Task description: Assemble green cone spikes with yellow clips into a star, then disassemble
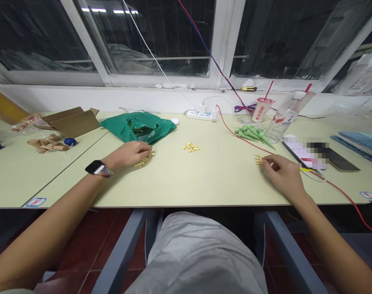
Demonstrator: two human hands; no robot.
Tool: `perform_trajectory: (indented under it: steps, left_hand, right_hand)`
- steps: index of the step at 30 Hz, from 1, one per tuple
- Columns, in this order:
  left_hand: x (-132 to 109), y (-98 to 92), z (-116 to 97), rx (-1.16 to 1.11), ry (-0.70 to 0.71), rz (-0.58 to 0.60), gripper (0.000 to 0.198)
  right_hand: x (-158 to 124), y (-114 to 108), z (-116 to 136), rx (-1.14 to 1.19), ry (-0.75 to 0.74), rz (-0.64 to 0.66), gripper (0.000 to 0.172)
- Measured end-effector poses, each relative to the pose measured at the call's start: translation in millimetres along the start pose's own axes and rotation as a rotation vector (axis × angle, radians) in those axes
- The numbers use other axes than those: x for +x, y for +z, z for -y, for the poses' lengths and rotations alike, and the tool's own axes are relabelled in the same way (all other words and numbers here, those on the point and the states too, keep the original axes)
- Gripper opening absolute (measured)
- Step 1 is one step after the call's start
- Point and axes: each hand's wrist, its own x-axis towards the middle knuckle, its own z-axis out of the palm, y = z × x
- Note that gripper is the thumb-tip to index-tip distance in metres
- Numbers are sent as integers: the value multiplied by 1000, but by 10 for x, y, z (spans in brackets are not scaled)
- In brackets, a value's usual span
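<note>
Loose central heap of small yellow pieces (191, 147), left cluster (142, 162), right cluster (258, 159), well apart

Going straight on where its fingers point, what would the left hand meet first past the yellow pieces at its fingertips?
Probably the small pile of yellow pieces to its right, though height and depth are unclear.
</note>
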Motion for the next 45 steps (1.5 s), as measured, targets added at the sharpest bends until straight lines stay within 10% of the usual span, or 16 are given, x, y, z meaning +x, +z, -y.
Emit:
perform_trajectory:
  steps: [4,12,29,45]
  left_hand:
    - [25,-62,29,64,59,151,33]
    - [-36,-63,-154,166,103,-50,24]
    - [-118,14,-212,266,153,-52,39]
    - [796,356,-932,-11,83,-47,17]
  right_hand:
    - [0,-2,-15,0,-2,10,20]
    - [11,-21,8,-9,6,-45,20]
    - [17,-63,27,37,127,-147,19]
    - [2,-40,58,58,47,-137,20]
